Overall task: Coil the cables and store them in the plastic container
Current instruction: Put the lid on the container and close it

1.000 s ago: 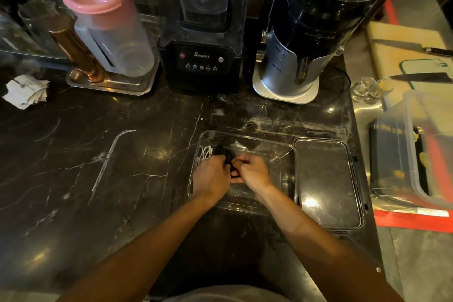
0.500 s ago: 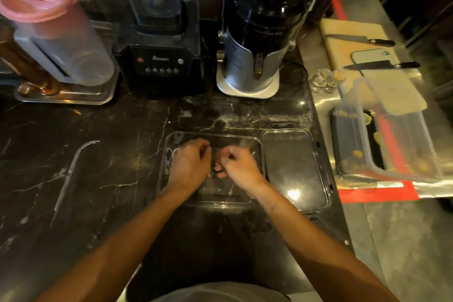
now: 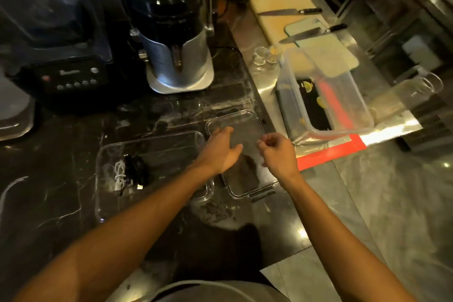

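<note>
A clear plastic container point(image 3: 157, 138) sits on the dark marble counter. Inside its left end lie a coiled white cable point(image 3: 119, 174) and a coiled black cable point(image 3: 136, 170), side by side. The clear lid point(image 3: 247, 180) lies flat just right of the container. My left hand point(image 3: 221, 151) hovers over the lid with fingers spread and relaxed, holding nothing. My right hand point(image 3: 279, 153) hangs over the lid's right edge, fingers loosely curled and empty.
A blender point(image 3: 66, 76) and a steel grinder point(image 3: 176, 56) stand at the back. To the right lie a large clear tub point(image 3: 326, 95), two small glasses point(image 3: 266, 55), and a cutting board point(image 3: 282, 11) with two knives point(image 3: 289, 13). The counter edge runs close to my body.
Both hands left the container, where they handled the black cable, and moved right over the lid. The black coil now lies beside the white one. The camera view swung right.
</note>
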A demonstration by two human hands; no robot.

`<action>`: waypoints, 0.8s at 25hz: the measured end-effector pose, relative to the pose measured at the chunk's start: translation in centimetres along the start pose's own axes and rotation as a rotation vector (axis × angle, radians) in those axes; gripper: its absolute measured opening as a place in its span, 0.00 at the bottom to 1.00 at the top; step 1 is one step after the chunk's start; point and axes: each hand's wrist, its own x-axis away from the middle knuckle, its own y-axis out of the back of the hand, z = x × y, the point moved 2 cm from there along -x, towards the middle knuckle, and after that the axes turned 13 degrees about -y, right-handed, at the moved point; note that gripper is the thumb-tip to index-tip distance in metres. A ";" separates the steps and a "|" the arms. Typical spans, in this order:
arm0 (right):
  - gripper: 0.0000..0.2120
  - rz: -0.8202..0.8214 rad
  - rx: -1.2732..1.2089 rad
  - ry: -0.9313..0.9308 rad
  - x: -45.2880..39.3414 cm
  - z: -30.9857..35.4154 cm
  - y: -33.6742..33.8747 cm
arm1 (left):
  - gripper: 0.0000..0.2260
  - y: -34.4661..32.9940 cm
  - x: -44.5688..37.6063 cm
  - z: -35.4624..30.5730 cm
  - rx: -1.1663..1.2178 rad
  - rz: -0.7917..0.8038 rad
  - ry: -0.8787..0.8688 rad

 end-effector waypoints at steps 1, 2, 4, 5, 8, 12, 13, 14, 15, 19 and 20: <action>0.10 -0.019 0.014 -0.036 -0.6 -1.4 0.6 | 0.29 -0.6 -0.8 0.0 0.008 -0.025 0.060; 0.12 -0.045 0.048 -0.041 -1.0 -2.3 0.9 | 0.30 -1.1 -1.5 0.1 0.017 -0.068 0.137; 0.16 -0.105 0.162 -0.028 -2.2 -3.7 1.6 | 0.34 -2.5 -2.2 -0.4 -0.040 -0.124 0.271; 0.18 -0.127 0.210 -0.027 -2.7 -4.1 1.8 | 0.36 -3.2 -2.3 -0.7 -0.062 -0.142 0.321; 0.18 -0.125 0.330 -0.068 -4.3 -4.5 1.8 | 0.38 -5.1 -2.0 -1.5 0.059 -0.204 0.469; 0.14 -0.107 0.407 -0.044 -5.9 -5.0 1.3 | 0.38 -5.3 -1.8 -0.4 0.125 -0.356 0.539; 0.12 -0.119 0.417 -0.043 -6.1 -5.0 1.4 | 0.37 -5.1 -1.8 0.0 0.122 -0.374 0.547; 0.11 -0.133 0.422 -0.045 -6.3 -5.0 1.5 | 0.36 -4.9 -1.8 0.3 0.116 -0.374 0.542; 0.11 -0.144 0.430 -0.036 -6.4 -5.0 1.6 | 0.35 -4.7 -1.9 0.5 0.111 -0.359 0.533; 0.10 -0.173 0.571 0.080 -6.5 -4.9 2.1 | 0.26 -3.9 -2.6 0.3 0.114 -0.319 0.580; 0.10 -0.179 0.597 0.099 -6.6 -5.0 2.1 | 0.24 -3.8 -2.7 0.4 0.122 -0.308 0.599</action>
